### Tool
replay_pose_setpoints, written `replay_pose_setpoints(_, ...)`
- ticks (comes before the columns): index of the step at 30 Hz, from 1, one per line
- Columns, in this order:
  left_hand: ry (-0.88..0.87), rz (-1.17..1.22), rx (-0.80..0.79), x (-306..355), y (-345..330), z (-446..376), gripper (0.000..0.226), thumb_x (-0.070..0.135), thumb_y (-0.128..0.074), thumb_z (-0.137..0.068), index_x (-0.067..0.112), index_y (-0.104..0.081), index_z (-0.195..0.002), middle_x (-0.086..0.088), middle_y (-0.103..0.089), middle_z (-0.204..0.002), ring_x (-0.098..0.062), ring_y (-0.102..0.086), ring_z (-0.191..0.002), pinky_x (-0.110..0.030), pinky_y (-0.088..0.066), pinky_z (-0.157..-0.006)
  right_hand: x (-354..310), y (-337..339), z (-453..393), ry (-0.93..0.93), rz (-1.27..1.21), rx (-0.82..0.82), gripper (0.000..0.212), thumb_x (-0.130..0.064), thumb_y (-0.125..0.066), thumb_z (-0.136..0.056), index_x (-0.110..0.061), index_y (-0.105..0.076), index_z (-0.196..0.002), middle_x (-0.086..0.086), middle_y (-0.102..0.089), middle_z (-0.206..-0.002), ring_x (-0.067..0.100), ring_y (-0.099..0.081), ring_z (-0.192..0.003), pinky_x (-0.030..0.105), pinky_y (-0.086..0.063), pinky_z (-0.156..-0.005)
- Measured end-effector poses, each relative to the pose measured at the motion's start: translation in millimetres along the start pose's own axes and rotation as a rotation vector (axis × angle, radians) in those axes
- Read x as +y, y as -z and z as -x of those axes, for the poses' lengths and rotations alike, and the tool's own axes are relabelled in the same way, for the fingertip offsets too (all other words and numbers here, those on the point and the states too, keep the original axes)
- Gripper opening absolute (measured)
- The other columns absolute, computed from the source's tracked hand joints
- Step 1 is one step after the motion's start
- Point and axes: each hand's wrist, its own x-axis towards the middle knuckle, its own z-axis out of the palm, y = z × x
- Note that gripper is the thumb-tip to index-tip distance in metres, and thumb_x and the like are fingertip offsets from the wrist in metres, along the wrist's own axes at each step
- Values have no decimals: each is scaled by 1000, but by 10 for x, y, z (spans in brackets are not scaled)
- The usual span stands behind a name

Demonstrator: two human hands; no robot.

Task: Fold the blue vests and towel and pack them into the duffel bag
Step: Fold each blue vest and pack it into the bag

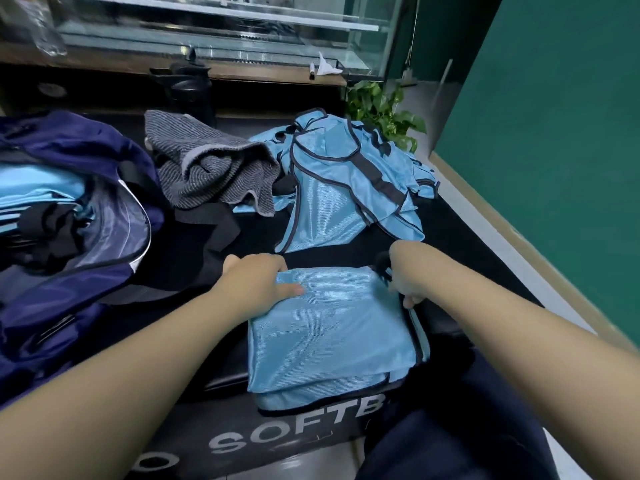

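A folded blue vest (332,327) lies on the black mat in front of me. My left hand (258,277) grips its far left corner, thumb on top of the cloth. My right hand (403,277) pinches the vest's right edge near the far corner. Behind it lies a heap of unfolded blue vests (346,181) with dark trim. A crumpled grey towel (211,168) sits to the left of that heap. The navy duffel bag (69,278) stands open at the left, with folded blue vests (38,188) inside it.
The black mat (277,438) bears white lettering near its front edge. A dark bottle (192,88) stands behind the towel, a potted plant (381,105) at the back right. A glass cabinet (221,26) runs along the back, and a green wall (554,116) is on the right.
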Motion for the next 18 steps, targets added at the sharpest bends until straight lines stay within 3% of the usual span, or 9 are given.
replay_pose_setpoints(2,11,7,62,-14,4,60,37,59,-54,-87,29,-37,-71,11,-46,-79,-15,-49,-84,-33,-27,-80,-102,32,-14,43,-24,119,26,1,-63,-84,-7,-44,-69,5,-60,-71,23,-55,-69,31,-46,-66)
replay_pose_setpoints(4,49,52,162,-39,-9,173,36,50,-56,-89,27,-35,-72,9,-50,-76,-17,-51,-81,-33,-28,-79,-237,0,-46,125,-93,317,8,5,-51,-87,-3,-51,-87,12,-59,-96,30,-58,-90,35,-43,-73)
replay_pose_setpoints(5,82,87,205,-64,-24,243,35,45,-57,-89,25,-33,-73,8,-50,-71,-19,-50,-76,-33,-29,-79,-313,-29,-89,171,-117,409,16,7,-48,-87,-2,-54,-98,15,-59,-105,33,-59,-97,35,-43,-76)
replay_pose_setpoints(8,155,298,277,-149,-58,527,31,32,-62,-87,24,-33,-85,2,-50,-65,-19,-49,-63,-34,-33,-69,-584,-121,-249,333,-227,545,22,9,-41,-87,-8,-46,-99,13,-52,-102,31,-55,-90,35,-35,-70)
replay_pose_setpoints(11,84,417,184,-220,-36,813,33,29,-64,-85,37,-37,-102,-4,-58,-74,-11,-51,-58,-33,-40,-60,-868,-156,-316,479,-409,562,15,1,-44,-90,-12,-38,-93,7,-42,-97,30,-50,-82,37,-35,-67)
replay_pose_setpoints(14,-31,408,60,-251,-48,1006,18,32,-65,-84,42,-52,-92,1,-56,-72,-4,-47,-60,-22,-37,-59,-1010,-193,-316,657,-532,463,19,-5,-55,-88,-15,-39,-89,4,-46,-93,28,-54,-81,39,-43,-73)
replay_pose_setpoints(16,-105,424,8,-257,-48,1071,9,47,-64,-81,46,-58,-88,6,-54,-72,-2,-49,-68,-17,-38,-63,-984,-213,-290,734,-534,373,17,-9,-62,-88,-16,-47,-90,-3,-51,-87,20,-52,-80,26,-41,-70)
replay_pose_setpoints(18,-151,426,49,-306,-39,1040,23,64,-52,-78,47,-61,-89,9,-55,-77,-4,-53,-79,-17,-41,-72,-871,-249,-269,782,-515,346,9,-13,-63,-89,-16,-57,-95,-7,-54,-88,14,-51,-82,16,-34,-66)
